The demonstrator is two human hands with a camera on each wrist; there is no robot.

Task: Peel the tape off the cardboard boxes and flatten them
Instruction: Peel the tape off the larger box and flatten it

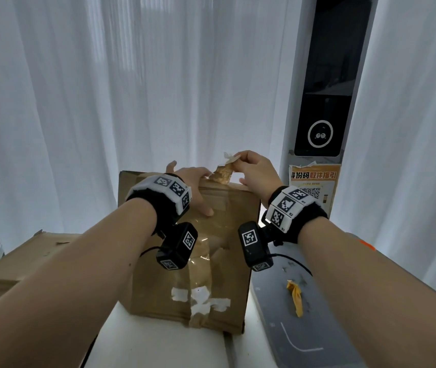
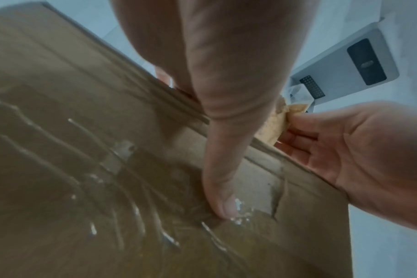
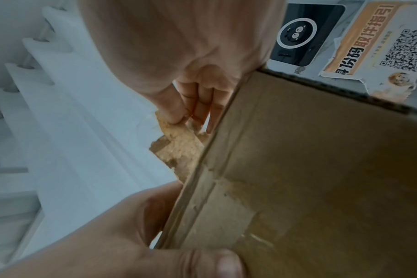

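Box: the stiff, light brown cardboard box (image 1: pixel 190 261), braced at its top edge by the left hand (image 1: pixel 193 187).
Tape: the thin, clingy fibre-coated tan tape strip (image 1: pixel 222 173), pinched near its free end by the right hand (image 1: pixel 254 168).

White pleated curtains (image 1: pixel 105 88) hang along the back. At the right stands a tall grey kiosk (image 1: pixel 325 75) with a dark screen, and an orange paper notice with a QR code (image 1: pixel 313 181) is stuck on its front.

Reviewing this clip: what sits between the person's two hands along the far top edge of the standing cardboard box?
The peeled tape strip, pinched by the right hand beside the left hand gripping the cardboard box edge; clearest in the head view.
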